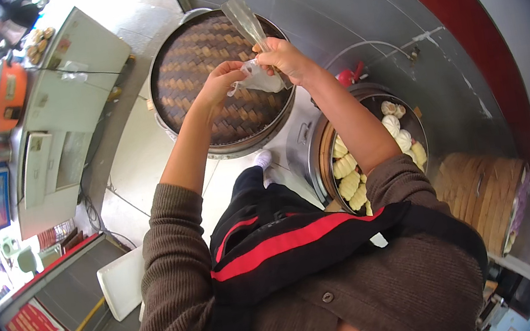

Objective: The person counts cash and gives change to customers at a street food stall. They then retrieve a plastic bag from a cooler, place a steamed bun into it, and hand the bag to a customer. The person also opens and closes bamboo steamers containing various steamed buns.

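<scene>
Over a large round steamer with a woven bamboo lid (192,84), both my hands are raised close together. My left hand (222,84) pinches the edge of a thin clear plastic bag (260,80). Gripped in my right hand (284,58) are the handle of a pair of translucent tongs (242,16), or a similar flat tool, and the other edge of the bag. Whether the bag holds anything cannot be told. Below my right forearm, an uncovered steamer holds yellow ridged buns (345,166) and round white buns (391,124).
A stacked bamboo steamer lid (477,191) lies at the right. On the left stands a cabinet (54,109) with an orange cooker (8,95) on top. Cables (91,210) run along the floor. A red object (346,78) and a hose (369,42) are near the grey wall.
</scene>
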The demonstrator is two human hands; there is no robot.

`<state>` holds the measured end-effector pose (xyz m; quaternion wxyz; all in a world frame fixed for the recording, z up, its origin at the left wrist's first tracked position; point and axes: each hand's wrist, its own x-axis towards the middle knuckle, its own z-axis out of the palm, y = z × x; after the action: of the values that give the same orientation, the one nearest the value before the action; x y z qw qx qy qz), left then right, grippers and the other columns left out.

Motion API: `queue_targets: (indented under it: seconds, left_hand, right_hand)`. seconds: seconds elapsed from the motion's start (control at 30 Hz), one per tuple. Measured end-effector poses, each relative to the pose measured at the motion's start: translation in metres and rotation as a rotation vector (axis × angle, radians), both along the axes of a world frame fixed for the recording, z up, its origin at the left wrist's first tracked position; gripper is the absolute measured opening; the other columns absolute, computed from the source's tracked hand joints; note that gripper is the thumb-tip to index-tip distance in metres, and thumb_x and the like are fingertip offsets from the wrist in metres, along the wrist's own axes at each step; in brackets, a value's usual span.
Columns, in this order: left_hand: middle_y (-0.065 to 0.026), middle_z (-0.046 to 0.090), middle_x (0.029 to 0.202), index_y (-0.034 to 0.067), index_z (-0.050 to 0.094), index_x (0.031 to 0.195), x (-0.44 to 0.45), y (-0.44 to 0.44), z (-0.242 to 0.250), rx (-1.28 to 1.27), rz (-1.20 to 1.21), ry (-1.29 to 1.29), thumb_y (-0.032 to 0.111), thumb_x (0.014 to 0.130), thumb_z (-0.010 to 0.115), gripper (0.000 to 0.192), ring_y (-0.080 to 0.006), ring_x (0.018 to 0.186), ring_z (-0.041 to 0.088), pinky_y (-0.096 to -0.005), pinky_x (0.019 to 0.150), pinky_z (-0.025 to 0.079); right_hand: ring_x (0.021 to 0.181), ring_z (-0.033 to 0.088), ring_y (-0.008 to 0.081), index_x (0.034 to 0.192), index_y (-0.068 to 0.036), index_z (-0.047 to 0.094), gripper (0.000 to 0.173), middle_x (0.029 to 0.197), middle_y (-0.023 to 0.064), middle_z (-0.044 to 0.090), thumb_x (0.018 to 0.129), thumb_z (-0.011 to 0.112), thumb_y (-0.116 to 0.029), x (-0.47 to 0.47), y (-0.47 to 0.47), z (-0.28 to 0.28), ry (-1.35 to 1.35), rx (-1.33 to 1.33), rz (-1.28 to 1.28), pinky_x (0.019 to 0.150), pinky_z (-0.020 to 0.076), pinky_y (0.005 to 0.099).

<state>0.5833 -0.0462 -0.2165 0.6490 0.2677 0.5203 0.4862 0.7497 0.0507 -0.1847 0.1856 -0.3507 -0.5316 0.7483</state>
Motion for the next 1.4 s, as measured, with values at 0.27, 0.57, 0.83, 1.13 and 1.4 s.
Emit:
queue_targets:
  seconds: [0.27, 0.57, 0.83, 1.13, 1.4]
  left_hand:
    - [-0.0016, 0.058, 0.079, 0.004, 0.054, 0.103, -0.080, -0.061, 0.069, 0.216, 0.381, 0.132, 0.005, 0.076, 0.059, 0.028, -0.0100, 0.073, 0.051, -0.0252, 0.072, 0.039]
    - [-0.0104, 0.061, 0.084, 0.006, 0.024, 0.131, -0.293, -0.128, 0.173, 0.203, 0.389, 0.039, 0.017, 0.083, 0.053, 0.057, -0.0130, 0.059, 0.054, -0.0281, 0.058, 0.047]
    - [-0.0038, 0.052, 0.069, 0.006, 0.055, 0.084, -0.544, -0.176, 0.268, -0.016, 0.579, 0.496, 0.017, 0.079, 0.059, 0.013, -0.0124, 0.060, 0.052, -0.0269, 0.054, 0.044]
    - [-0.0075, 0.059, 0.077, 0.007, 0.056, 0.096, -0.813, -0.126, 0.335, 0.190, 0.900, 0.806, 0.024, 0.075, 0.057, 0.027, -0.0154, 0.061, 0.054, -0.0283, 0.055, 0.045]
    - [-0.0016, 0.052, 0.079, 0.019, 0.057, 0.097, -0.962, -0.060, 0.352, 0.161, 1.053, 0.691, 0.045, 0.077, 0.058, 0.032, -0.0121, 0.060, 0.046, -0.0306, 0.058, 0.042]
  right_hand:
    - [0.060, 0.048, 0.0071, 0.096, -0.004, 0.050, 0.024, 0.070, -0.0004, 0.051, 0.077, 0.062, -0.013, -0.091, -0.034, 0.053, 0.038, 0.152, 0.186, 0.049, 0.0370, 0.0209]
    - [0.069, 0.051, 0.0120, 0.095, 0.000, 0.055, 0.045, 0.076, 0.0031, 0.055, 0.072, 0.070, -0.037, -0.233, -0.027, 0.063, -0.115, 0.321, 0.243, 0.062, 0.0407, 0.0232]
    - [0.071, 0.056, 0.0175, 0.093, 0.001, 0.055, 0.046, 0.084, 0.0109, 0.057, 0.067, 0.072, -0.034, -0.402, -0.039, 0.002, -0.393, 0.459, 0.296, 0.052, 0.0469, 0.0344]
    - [0.071, 0.060, 0.0258, 0.093, 0.001, 0.061, 0.038, 0.076, 0.0134, 0.061, 0.069, 0.065, -0.028, -0.492, 0.007, -0.063, -0.454, 0.881, 0.238, 0.065, 0.0472, 0.0348]
    - [0.057, 0.063, 0.0241, 0.082, 0.001, 0.060, 0.032, 0.065, 0.0163, 0.063, 0.074, 0.062, -0.030, -0.536, 0.106, -0.014, -0.791, 0.792, 0.098, 0.065, 0.0497, 0.0362]
